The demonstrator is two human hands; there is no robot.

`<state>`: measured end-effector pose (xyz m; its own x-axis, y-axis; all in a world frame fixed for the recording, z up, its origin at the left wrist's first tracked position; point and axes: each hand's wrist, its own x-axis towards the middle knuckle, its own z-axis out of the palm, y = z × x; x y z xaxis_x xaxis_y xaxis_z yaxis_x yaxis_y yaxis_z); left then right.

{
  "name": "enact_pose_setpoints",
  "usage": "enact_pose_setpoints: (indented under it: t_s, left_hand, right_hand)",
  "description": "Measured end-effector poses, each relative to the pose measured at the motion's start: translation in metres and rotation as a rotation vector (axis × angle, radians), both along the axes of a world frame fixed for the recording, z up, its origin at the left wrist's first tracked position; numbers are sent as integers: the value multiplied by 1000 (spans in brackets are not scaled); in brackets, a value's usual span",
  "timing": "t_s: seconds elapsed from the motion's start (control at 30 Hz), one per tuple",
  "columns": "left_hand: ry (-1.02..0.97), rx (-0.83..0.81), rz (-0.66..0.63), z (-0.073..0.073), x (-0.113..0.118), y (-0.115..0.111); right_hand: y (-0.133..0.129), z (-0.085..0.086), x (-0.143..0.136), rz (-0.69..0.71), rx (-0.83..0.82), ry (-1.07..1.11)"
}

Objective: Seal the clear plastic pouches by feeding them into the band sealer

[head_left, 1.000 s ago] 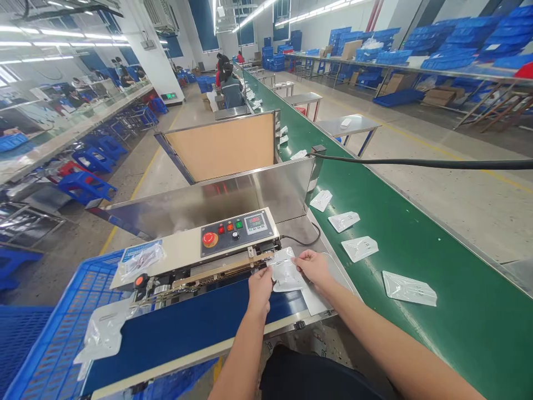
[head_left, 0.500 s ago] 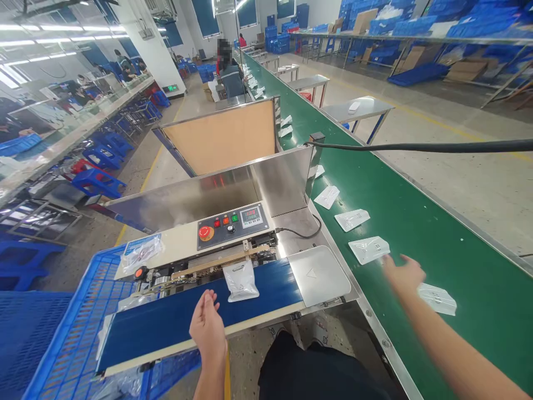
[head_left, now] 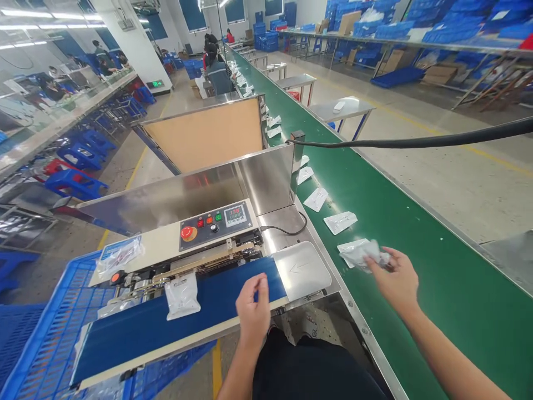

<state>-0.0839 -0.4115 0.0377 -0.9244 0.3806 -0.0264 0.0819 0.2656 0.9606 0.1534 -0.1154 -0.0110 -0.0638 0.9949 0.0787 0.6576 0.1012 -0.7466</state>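
Note:
My right hand (head_left: 395, 278) is over the green conveyor belt (head_left: 416, 233), its fingers closed on a white plastic pouch (head_left: 363, 254). The pouch is slightly blurred and overlaps the spot where a flat pouch lay. My left hand (head_left: 255, 311) hovers by the near edge of the blue belt (head_left: 233, 283), its fingers curled in with the thumb near them and nothing visible in them. Another white pouch (head_left: 182, 297) lies on the blue belt, its top edge at the band sealer (head_left: 216, 228). A metal plate (head_left: 303, 272) with an arrow adjoins that belt.
More pouches (head_left: 340, 222) lie in a row along the green belt. A blue crate (head_left: 45, 333) stands below the sealer's left end. Metal panels (head_left: 266, 180) rise behind the sealer, and a black cable (head_left: 400, 143) crosses over the belt. Co-workers (head_left: 219, 75) sit farther off.
My right hand has taken hold of a pouch on the green belt. My left hand has moved right, toward the metal plate. The pouch on the blue belt has travelled left.

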Motion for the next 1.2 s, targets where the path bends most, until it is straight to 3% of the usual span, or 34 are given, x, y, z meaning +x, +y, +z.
enact_pose_setpoints:
  t_s: [0.13,0.2,0.27,0.33,0.5,0.67,0.8,0.97,1.1,1.2]
  left_hand:
    - [54,56,-345,15,13,57]
    - [38,80,-413,19,15,70]
    - [11,76,-391,18,16,71]
    - [-18,64,-327,12,16,65]
    - [-190,41,-164,-14,1,57]
    - [-505,115,70,-41,-36,70]
    - [-550,149,141,-50,-59,59]
    - [-564,175,210,-49,-73,24]
    - [-514,144,293,-45,-83,-8]
    - [-390,59,424,-37,-85,-42]
  right_hand:
    - [-61,59,-65,497,-156,266]
    - [-84,73,-86,669,-329,405]
    - [-100,75,-99,732,-483,557]
    - [-107,68,-106,711,-554,614]
    - [-104,36,-126,499,-487,421]
    - [-91,22,-176,340,-707,458]
    - [-94,22,-216,357,-813,426]
    - [-123,25,-248,462,-908,396]
    - [-120,26,-235,548,-926,404]
    - [-72,13,-180,361,-648,325]
